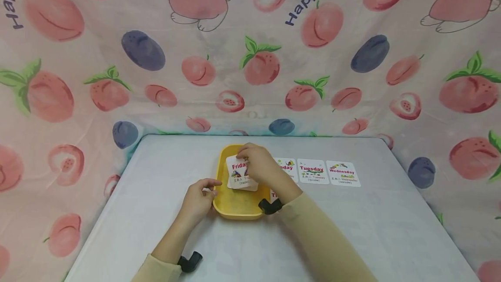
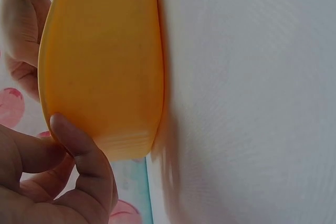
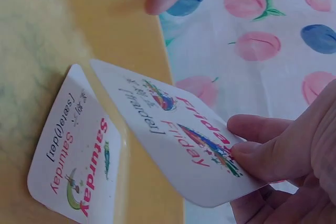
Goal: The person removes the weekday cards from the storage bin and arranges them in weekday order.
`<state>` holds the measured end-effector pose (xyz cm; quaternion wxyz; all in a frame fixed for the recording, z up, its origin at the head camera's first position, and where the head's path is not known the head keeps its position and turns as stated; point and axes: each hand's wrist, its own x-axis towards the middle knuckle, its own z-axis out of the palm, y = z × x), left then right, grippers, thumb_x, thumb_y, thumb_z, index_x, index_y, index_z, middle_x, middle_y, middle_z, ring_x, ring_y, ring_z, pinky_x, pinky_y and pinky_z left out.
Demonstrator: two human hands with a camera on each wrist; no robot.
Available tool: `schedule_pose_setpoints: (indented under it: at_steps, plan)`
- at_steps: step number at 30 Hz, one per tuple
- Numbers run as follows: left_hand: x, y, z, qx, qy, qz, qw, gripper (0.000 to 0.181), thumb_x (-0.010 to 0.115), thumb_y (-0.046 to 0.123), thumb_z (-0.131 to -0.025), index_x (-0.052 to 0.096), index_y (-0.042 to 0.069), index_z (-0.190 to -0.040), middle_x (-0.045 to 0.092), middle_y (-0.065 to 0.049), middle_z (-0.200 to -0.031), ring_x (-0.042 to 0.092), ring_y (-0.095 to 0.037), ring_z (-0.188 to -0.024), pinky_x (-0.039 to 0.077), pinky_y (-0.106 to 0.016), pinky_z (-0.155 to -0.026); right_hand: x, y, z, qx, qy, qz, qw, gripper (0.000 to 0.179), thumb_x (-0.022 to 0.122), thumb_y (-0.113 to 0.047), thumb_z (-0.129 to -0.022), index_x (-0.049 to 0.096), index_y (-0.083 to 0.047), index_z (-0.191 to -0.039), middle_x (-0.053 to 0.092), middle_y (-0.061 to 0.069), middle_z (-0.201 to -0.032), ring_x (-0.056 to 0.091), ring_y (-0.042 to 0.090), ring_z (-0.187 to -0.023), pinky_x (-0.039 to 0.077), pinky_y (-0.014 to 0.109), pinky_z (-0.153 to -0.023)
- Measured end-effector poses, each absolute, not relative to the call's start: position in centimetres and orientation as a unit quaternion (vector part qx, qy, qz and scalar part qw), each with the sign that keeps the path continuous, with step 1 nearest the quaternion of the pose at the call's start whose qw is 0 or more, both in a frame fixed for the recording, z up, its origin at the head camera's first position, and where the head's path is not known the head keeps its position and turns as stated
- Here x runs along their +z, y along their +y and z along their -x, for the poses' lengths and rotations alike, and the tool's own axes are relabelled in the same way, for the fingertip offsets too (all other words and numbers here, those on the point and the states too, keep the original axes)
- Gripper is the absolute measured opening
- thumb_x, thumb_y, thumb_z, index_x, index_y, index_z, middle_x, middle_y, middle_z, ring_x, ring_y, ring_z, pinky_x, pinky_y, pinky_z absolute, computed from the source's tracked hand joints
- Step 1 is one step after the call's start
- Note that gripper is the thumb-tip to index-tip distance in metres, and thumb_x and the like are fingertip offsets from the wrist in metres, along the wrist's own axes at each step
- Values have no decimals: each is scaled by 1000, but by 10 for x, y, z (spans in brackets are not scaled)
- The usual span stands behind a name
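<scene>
My right hand (image 1: 261,165) pinches the Friday card (image 3: 157,135) by its edge, tilted above the yellow tray (image 1: 236,209). Below it, the Saturday card (image 3: 79,153) lies in the tray, as the right wrist view shows; from the head view the Friday card mostly covers it. At the tray's left side, my left hand (image 1: 198,198) grips the rim between thumb and fingers, which the left wrist view (image 2: 73,166) shows close up.
Right of the tray, a row holds a card ending in "nday" (image 1: 289,166), partly behind my right arm, then the Tuesday card (image 1: 313,179) and Wednesday card (image 1: 343,175). A card starting "Th" (image 1: 273,196) peeks out below them. A peach-patterned cloth (image 1: 250,99) hangs behind the white table (image 1: 156,177).
</scene>
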<state>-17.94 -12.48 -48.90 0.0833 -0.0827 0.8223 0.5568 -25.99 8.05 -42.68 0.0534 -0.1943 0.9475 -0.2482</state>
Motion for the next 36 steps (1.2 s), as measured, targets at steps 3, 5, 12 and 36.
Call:
schedule_pose_setpoints:
  at_steps: [3, 5, 12, 36]
  plan:
    - [-489, -124, 179, 554, 824, 83, 81, 28, 62, 0, -104, 75, 8, -128, 53, -11, -115, 58, -18, -70, 54, -28, -59, -423, 86, 256, -257, 946, 196, 35, 35, 60, 4, -102, 77, -10, -130, 67, -1, -141, 63, 23, -135, 51, 41, -120]
    - [-488, -124, 179, 552, 826, 83, 80, 28, 62, 0, -104, 75, 8, -127, 54, -11, -116, 58, -18, -71, 54, -28, -59, -421, 89, 254, -267, 943, 195, 25, 36, 60, 5, -102, 77, -10, -130, 66, -1, -141, 63, 23, -135, 51, 41, -119]
    - [-487, -124, 178, 548, 829, 82, 76, 28, 61, -1, -104, 75, 7, -127, 54, -10, -116, 58, -18, -71, 53, -28, -59, -415, 105, 247, -289, 939, 186, 8, 39, 61, 8, -100, 77, -11, -131, 65, -3, -144, 61, 23, -139, 49, 43, -122]
    - [-486, -124, 178, 546, 829, 90, 82, 28, 62, 1, -104, 75, 9, -127, 56, -12, -118, 58, -20, -75, 56, -30, -64, -424, 186, 221, -342, 931, 122, -36, 38, 64, 4, -99, 76, -10, -133, 64, 1, -147, 57, 33, -144, 52, 56, -116]
